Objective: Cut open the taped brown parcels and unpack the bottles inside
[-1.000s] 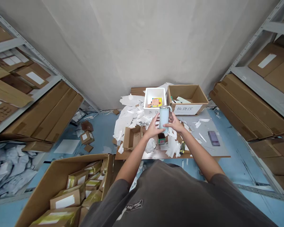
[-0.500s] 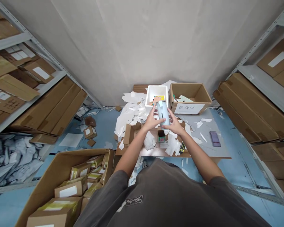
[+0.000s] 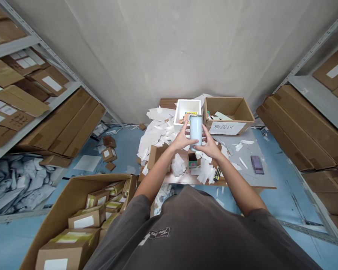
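A pale blue tumbler (image 3: 196, 129) with a metallic rim is held upright above the table. My left hand (image 3: 183, 138) grips its left side, thumb across the front. From the right, my right hand (image 3: 210, 144) closes on the lower part of the same tumbler. Below it on the table stands a small dark green box (image 3: 192, 160), open at the top. Crumpled white paper (image 3: 178, 165) lies to its left, and a yellow and black utility knife (image 3: 217, 174) is near the table's front edge.
Behind the tumbler are a white bin (image 3: 179, 112) and a labelled cardboard box (image 3: 245, 116) with items inside. Torn paper (image 3: 149, 138) covers the table's left. A large carton (image 3: 59, 187) of taped parcels stands at front left. Shelves (image 3: 70, 90) with boxes flank both sides.
Both hands have turned the tumbler so that a plain side faces me; the dark mark and the pale flap on it no longer show. It stands straighter.
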`<state>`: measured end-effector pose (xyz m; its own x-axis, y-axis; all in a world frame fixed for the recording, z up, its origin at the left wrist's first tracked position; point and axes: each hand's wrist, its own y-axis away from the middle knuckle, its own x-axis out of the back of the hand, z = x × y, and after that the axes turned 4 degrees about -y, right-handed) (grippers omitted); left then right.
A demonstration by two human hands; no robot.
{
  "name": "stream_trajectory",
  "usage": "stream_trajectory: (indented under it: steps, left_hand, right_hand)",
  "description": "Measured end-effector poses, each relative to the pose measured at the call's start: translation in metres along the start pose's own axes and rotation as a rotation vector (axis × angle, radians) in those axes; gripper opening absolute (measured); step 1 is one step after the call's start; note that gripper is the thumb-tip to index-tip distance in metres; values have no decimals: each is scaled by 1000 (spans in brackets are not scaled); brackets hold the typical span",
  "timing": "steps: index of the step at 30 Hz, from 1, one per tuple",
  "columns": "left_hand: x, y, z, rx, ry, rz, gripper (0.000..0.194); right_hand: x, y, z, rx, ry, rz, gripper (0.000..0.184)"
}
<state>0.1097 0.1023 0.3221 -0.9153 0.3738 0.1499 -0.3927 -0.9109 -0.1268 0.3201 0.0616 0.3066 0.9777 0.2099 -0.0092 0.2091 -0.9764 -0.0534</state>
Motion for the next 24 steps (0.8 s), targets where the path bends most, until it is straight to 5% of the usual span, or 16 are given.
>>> stream_trajectory:
  steps: [4, 12, 17, 24]
  left_hand:
    - [1, -7, -4, -12, 104, -15, 146]
    - [-15, -7, 0, -24, 8, 124, 134]
    - [-7, -4, 7, -43, 60, 19, 137]
    - [-1, -3, 10, -43, -9, 49, 143]
  right_hand:
    - [4, -5, -7, -23, -72, -95, 132]
    - [-8, -3, -11, 53, 67, 112, 125]
    - [-4, -4, -12, 30, -76, -43, 130]
    - [-13, 0, -15, 92, 130, 62, 124]
